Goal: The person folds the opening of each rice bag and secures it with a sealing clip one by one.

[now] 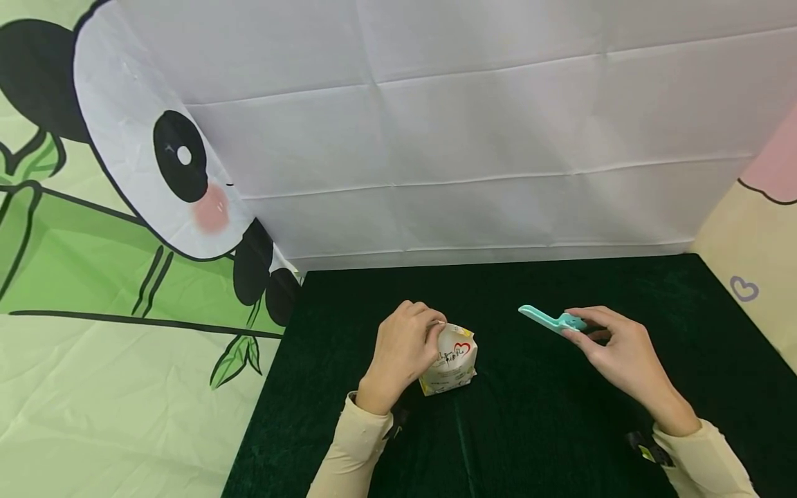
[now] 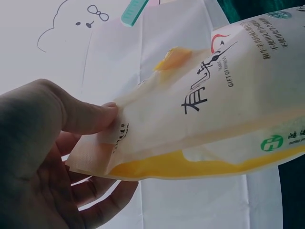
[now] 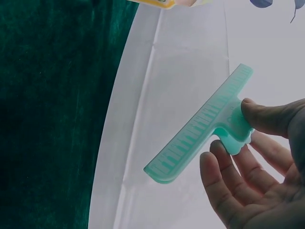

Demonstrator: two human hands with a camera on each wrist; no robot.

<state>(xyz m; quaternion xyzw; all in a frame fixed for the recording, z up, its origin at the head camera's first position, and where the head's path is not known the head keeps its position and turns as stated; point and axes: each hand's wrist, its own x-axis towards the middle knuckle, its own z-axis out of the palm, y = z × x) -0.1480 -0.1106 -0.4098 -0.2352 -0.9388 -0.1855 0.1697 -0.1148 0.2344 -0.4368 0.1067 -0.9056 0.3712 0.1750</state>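
Observation:
My left hand (image 1: 406, 346) pinches the top edge of a small white and yellow packaging bag (image 1: 453, 360) that carries a red heart outline and dark lettering. In the left wrist view the thumb presses on the front of the bag (image 2: 190, 105) near its end, with the fingers behind. Off to the right, my right hand (image 1: 619, 353) holds a mint-green sealing clip (image 1: 551, 320) above the table, apart from the bag. The right wrist view shows the long ribbed clip (image 3: 200, 126) with its handle between thumb and fingers.
A dark green cloth (image 1: 517, 422) covers the table. Behind it hangs a creased white sheet (image 1: 486, 138). Panda-printed fabric (image 1: 137, 159) stands along the left side, and a cream and pink printed cloth (image 1: 753, 249) along the right.

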